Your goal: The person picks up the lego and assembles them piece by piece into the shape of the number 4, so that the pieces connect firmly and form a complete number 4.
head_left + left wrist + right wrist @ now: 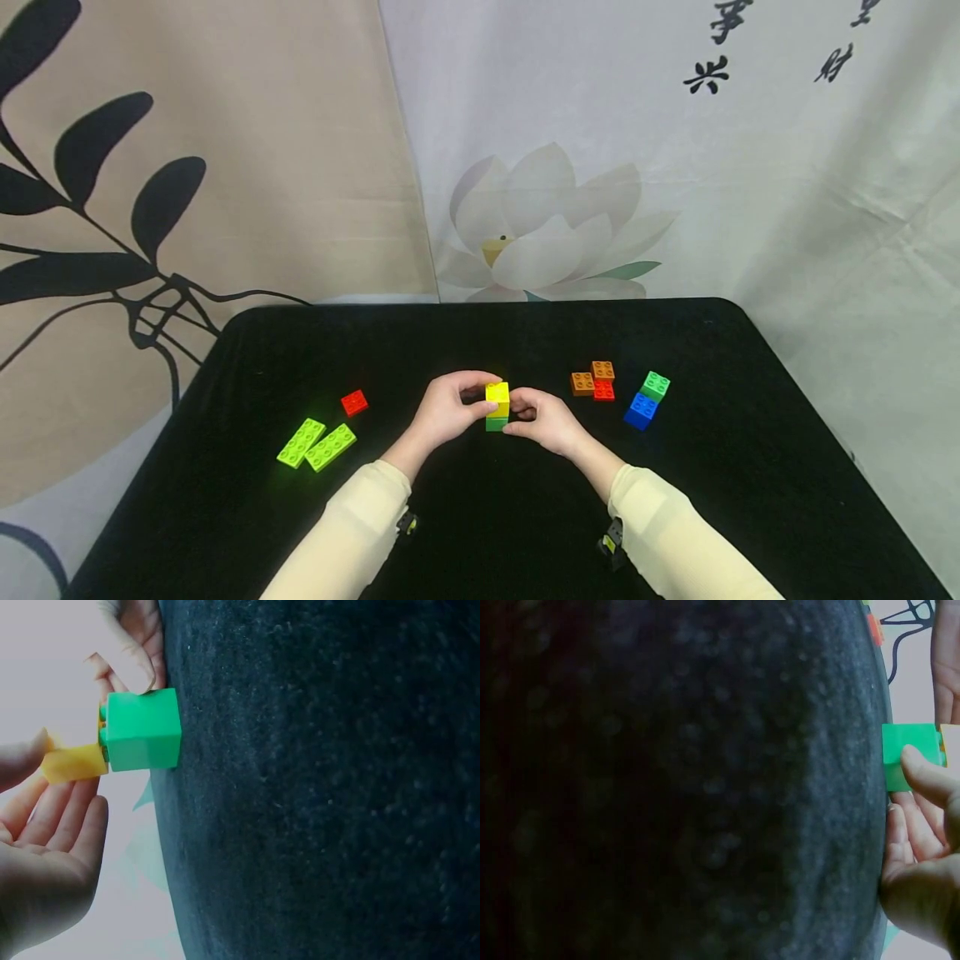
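My left hand (444, 408) pinches a yellow toy brick (498, 392) between thumb and fingers at the table's middle. Directly beneath it is a green brick (495, 425), which my right hand (552, 425) holds from the right side. In the right wrist view the right thumb (922, 774) lies on the green brick's face, with the other fingers behind. Part of the green brick's studs shows between the two bricks in the left wrist view, so the yellow one (75, 763) is not fully pressed down there.
Left on the black table (450, 533) lie a red brick (354, 403) and two lime bricks (301, 442) (331, 447). At right are two orange bricks (602, 370) (582, 384) with a red one (603, 391), and a green brick (656, 385) beside a blue one (641, 411).
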Available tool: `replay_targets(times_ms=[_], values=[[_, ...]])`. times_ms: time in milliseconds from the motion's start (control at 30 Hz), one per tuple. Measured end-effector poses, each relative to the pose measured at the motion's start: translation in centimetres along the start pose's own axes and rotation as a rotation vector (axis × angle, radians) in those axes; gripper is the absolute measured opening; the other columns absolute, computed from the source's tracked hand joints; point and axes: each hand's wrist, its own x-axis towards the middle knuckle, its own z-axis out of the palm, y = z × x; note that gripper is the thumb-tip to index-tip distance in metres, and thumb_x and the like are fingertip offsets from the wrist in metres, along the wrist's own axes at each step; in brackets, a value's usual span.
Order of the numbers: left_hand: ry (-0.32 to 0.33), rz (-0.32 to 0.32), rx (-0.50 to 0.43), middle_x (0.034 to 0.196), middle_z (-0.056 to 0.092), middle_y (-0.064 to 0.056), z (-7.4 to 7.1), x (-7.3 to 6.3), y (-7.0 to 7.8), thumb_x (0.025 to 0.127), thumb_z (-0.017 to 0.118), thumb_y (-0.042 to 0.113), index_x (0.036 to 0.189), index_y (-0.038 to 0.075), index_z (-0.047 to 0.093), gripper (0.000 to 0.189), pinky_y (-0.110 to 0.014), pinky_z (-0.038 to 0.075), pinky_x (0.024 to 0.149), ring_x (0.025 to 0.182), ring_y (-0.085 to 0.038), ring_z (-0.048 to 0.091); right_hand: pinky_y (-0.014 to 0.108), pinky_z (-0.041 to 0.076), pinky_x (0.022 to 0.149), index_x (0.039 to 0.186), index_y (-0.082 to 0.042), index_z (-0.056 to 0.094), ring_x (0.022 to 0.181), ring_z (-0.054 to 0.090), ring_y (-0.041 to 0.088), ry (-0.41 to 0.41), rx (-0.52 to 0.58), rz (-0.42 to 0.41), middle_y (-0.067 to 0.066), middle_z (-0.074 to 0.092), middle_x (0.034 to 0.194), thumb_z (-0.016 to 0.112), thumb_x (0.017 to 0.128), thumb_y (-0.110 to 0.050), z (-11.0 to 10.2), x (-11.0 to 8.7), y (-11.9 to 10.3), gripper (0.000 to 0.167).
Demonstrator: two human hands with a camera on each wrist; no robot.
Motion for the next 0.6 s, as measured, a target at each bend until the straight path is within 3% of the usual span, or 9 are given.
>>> replay_targets(times_ms=[600], values=[[0.002, -0.026, 0.036, 0.118, 0.069, -0.002, 0.09, -0.01, -0.02, 0.086, 0.078, 0.011, 0.119, 0.013, 0.070, 0.034, -0.037, 0.054, 0.092, 0.105, -0.023, 0.066, 0.044, 0.052, 0.095, 0.120, -0.006, 0.064, 0.105, 0.062, 0.024, 0.011, -0.037, 0.035, 0.007, 0.067, 0.113, 0.076, 0.087, -0.010, 0.06, 0.02, -0.29, 0.035]])
